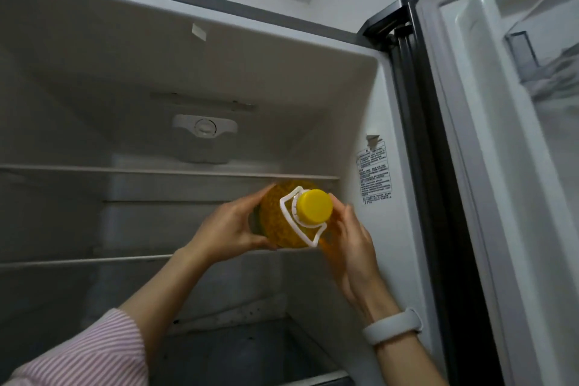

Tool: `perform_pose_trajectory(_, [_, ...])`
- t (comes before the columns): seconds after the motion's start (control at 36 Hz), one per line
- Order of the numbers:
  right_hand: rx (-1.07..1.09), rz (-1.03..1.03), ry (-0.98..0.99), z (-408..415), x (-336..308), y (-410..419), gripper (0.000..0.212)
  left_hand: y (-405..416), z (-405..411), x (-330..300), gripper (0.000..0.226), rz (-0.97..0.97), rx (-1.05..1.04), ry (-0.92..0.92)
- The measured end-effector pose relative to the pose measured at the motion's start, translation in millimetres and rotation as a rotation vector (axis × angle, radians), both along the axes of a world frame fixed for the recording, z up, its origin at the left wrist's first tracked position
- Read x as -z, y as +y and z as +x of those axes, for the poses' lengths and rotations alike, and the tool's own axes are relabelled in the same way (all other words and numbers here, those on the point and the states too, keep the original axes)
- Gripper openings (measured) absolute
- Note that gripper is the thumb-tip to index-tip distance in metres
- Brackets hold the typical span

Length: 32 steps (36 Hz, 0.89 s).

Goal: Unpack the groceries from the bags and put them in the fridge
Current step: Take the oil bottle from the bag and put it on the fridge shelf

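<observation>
- Oil bottle [282,222] — yellow contents, yellow cap [314,209], white carry handle [296,219] folded at the neck — held up in front of the open fridge [188,72], cap end towards the camera.
- Left hand [230,227] on the bottle's left flank: fingers curled over the top edge, thumb wrapped under the lower edge. Grip closed round the bottle body.
- Right hand [347,244] on the bottle's right flank, just below and beside the cap; palm and fingers lie along the shoulder, fingertips reaching up past the cap. Grip wraps the bottle too, though looser in look than the left.
- Bottle sits between the two grips, tilted so its base points into the compartment; base is level with the space between the upper glass shelf [169,171] and the next shelf [84,260] down. Whether the base touches any shelf — cannot tell.
- Position in fridge: right half of the compartment, near the right inner wall with its printed label [374,174].
- Fridge door [501,166] swung open at right.
- Left forearm in a pink striped sleeve [91,354]; right wrist carries a pale wristband [393,324].
</observation>
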State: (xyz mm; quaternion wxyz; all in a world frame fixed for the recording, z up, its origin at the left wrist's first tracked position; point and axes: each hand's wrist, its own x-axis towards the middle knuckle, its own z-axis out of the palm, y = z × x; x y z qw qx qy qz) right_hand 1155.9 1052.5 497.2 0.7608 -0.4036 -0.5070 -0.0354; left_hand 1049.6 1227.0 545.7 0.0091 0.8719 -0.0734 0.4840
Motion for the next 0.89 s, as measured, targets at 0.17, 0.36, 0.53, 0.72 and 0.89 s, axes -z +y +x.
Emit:
perform_pose_trajectory(0.17, [0.386,0.067,-0.318,-28,-7,7,0.069,15,18,-1,0.083,-0.067,-0.131,0.036])
perform_pose_trajectory(0.36, [0.932,0.319,-0.611,4,-10,29,0.04,3,15,26,0.047,-0.004,-0.422,-0.459])
perform_pose_trajectory(0.53, [1.189,-0.187,-0.642,22,3,60,0.055,3,15,55,0.051,0.123,-0.682,-0.436])
perform_pose_trajectory(0.72, [1.206,-0.602,-0.581,33,1,65,0.065,5,2,79,0.059,0.124,-0.804,-0.288])
perform_pose_trajectory(0.89, [1.073,-0.52,-0.505,10,27,54,0.056,-7,-15,94,0.061,0.079,-0.834,-0.164])
